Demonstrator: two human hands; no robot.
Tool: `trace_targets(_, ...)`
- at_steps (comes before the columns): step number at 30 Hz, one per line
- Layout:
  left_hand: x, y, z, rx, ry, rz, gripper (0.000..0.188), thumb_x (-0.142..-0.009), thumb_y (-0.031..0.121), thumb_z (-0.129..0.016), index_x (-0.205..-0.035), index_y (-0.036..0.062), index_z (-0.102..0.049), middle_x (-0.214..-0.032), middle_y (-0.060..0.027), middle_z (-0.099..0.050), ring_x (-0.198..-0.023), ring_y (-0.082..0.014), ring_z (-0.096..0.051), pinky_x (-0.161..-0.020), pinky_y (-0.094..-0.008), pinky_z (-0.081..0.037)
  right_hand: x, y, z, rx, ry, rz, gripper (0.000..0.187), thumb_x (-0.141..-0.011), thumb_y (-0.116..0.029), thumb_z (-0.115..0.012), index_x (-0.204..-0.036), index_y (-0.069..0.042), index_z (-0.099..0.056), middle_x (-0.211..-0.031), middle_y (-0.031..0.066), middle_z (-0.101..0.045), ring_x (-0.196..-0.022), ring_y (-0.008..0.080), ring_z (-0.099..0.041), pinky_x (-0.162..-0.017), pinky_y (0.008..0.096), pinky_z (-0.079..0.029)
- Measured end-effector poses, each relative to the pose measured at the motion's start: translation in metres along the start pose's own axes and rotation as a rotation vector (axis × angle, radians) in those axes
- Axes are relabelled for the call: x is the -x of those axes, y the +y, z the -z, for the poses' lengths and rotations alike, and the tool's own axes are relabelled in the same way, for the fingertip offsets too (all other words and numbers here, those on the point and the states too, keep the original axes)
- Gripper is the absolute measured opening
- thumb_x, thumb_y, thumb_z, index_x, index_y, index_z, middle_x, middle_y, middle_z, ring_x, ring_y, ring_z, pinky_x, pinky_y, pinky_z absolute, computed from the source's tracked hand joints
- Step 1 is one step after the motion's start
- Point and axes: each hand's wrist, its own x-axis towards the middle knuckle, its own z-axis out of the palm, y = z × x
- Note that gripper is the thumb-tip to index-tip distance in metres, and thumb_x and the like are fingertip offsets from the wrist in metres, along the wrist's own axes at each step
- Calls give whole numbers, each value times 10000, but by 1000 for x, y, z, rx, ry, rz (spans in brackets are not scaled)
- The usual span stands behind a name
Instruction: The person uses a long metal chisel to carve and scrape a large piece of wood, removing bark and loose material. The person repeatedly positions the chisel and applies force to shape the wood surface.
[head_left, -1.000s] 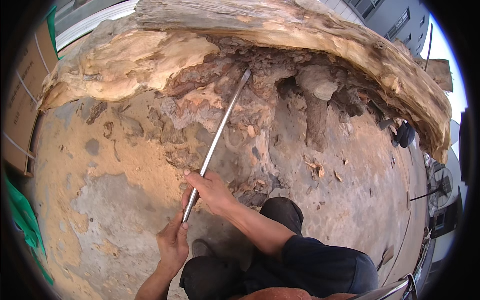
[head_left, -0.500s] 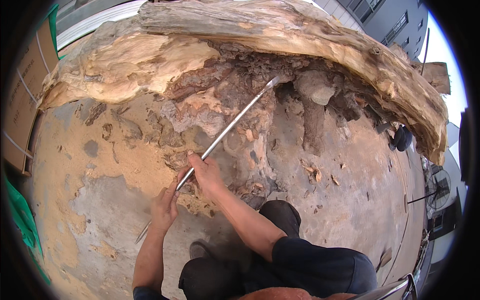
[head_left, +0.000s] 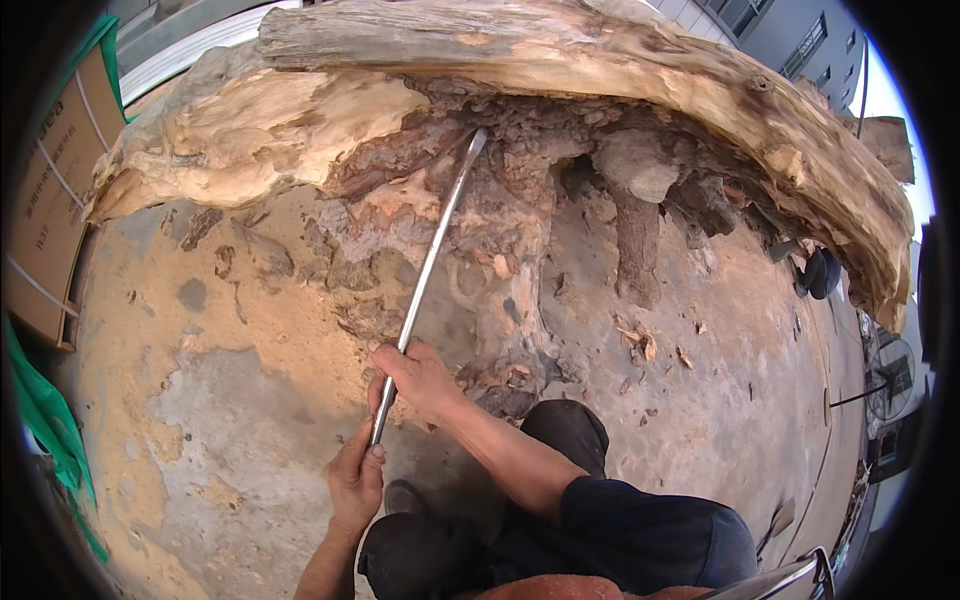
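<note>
A long silver pry bar (head_left: 432,250) slants up and slightly right, its flattened tip against the dark, rough bark (head_left: 505,150) beneath a big pale log (head_left: 560,62). My right hand (head_left: 418,380) is closed around the bar below its middle, thumb lying along the shaft. Lower and a bit to the left, my left hand (head_left: 355,475) grips the bar near its lower end, which is hidden by the hand. A broken strip of bark and wood (head_left: 515,270) runs down from the log toward my knees.
Sawdust and wood chips (head_left: 640,345) litter the concrete floor (head_left: 240,410). At the left stand a strapped cardboard box (head_left: 65,215) and green sheeting (head_left: 50,420). A stub of branch (head_left: 635,250) hangs under the log. A fan (head_left: 890,385) stands far right.
The bar has swung steeper, its tip shifting left along the bark. Both hands have moved down, the left also rightward, still holding it.
</note>
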Motion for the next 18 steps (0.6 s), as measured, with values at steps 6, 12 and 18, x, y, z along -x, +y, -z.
trace_targets(6,-4,-32,-3,105,-99,189,361,-1060,293,-556,-1257,2,-639,-634,-13,-521,-534,-82,-492,-482,-269,-402,-3,1,7,71,53,-21,403,-1030,-364,-542,-785,-51,-609,-621,105,-683,-595,138,-584,-586,304,-452)
trace_targets(12,-31,-35,20,-399,52,-285,306,-1055,193,-527,-1276,12,-637,-708,-131,-636,-584,-246,-629,-557,-374,-485,-30,10,-1,154,50,43,449,-1046,-415,-512,-766,-69,-575,-677,96,-707,-628,117,-567,-593,298,-452)
trace_targets(18,-80,-54,43,-593,153,-494,281,-1016,113,-564,-1268,9,-631,-982,-226,-709,-815,-363,-710,-692,-416,-554,-51,15,-18,-56,113,108,412,-1047,-399,-509,-872,-46,-630,-716,90,-716,-624,123,-590,-583,290,-476)
